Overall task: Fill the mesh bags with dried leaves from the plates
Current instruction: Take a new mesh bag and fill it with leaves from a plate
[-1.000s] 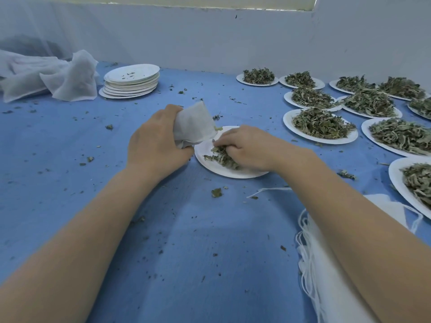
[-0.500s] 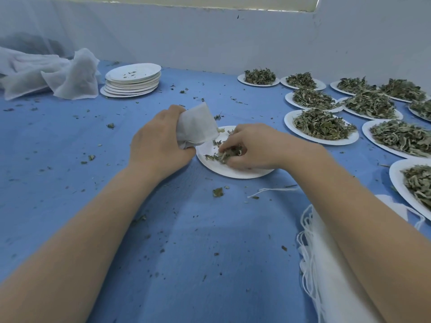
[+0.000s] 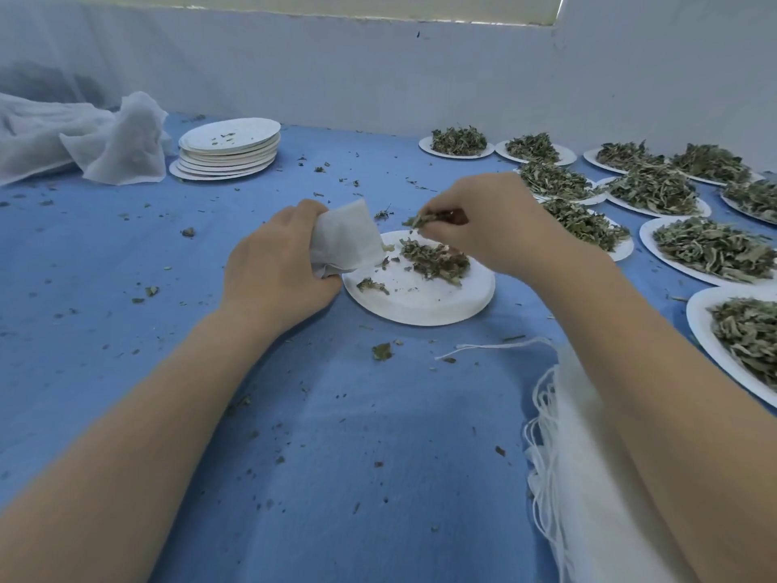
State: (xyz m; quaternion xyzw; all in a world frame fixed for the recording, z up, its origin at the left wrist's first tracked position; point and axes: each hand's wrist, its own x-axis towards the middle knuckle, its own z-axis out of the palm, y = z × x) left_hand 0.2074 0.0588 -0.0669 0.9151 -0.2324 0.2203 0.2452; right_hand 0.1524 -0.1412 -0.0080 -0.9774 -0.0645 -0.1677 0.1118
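Fingers (image 3: 435, 229) of the right hand (image 3: 496, 229) pinch leaves (image 3: 420, 220) above the plate (image 3: 420, 302). Left hand (image 3: 273, 267) grips the mesh bag (image 3: 347, 237), mouth tilted toward frame right.

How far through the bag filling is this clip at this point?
Done: a stack of emptied plates sits far left. In hand: the left hand holds a mesh bag while the right hand pinches leaves above a part-emptied plate. Left: many full plates at right.
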